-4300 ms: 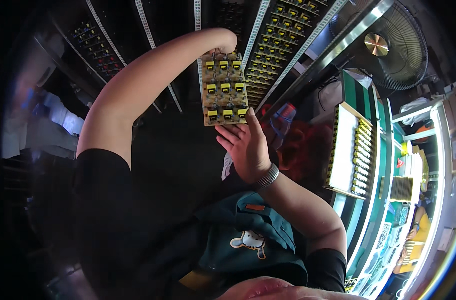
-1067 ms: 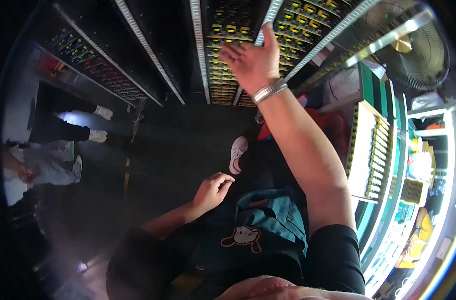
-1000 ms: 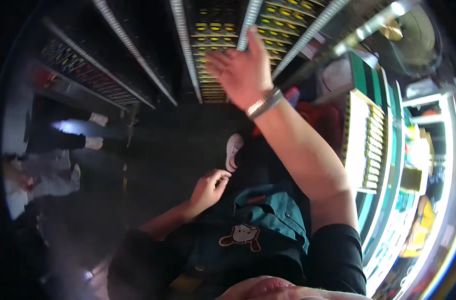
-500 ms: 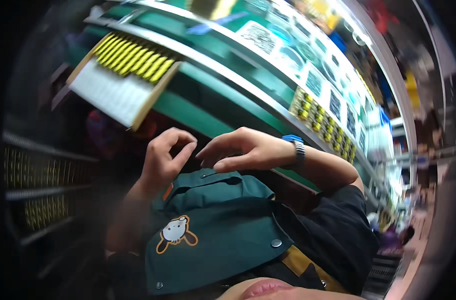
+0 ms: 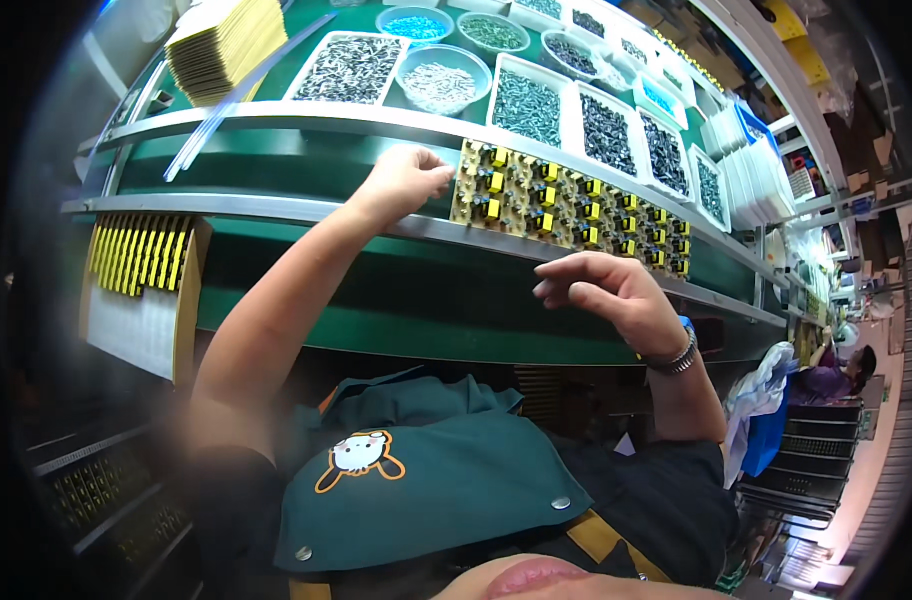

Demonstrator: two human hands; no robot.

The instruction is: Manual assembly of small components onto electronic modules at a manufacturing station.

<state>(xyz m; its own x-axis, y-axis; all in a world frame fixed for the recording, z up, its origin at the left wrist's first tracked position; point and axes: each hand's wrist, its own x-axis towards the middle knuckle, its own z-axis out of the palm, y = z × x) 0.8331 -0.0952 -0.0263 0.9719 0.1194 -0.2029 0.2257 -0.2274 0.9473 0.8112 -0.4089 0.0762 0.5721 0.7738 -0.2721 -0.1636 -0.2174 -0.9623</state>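
Note:
A panel of circuit boards (image 5: 568, 218) with rows of yellow and black parts lies along the metal rail in front of me. My left hand (image 5: 406, 183) is at its left end, with thumb and fingers drawn together in a pinch beside the panel's edge. Whatever is between those fingertips, if anything, is too small to make out. Below the panel's near edge hovers my right hand (image 5: 616, 298), open and empty, its fingers loosely curved and the thumb apart. A watch with a metal band (image 5: 684, 350) is on the right wrist.
Behind the rail stand trays of small parts (image 5: 528, 105) and a bowl of white parts (image 5: 439, 80). A stack of yellowish boards (image 5: 226, 45) is at the far left. A cardboard box (image 5: 136, 300) holds yellow-edged pieces. One person (image 5: 831, 380) sits at far right.
My hands have moved apart and forward from in front of my chest to the bench. The left one has reached the panel's left end. My view has turned, bringing the panel in front of me.

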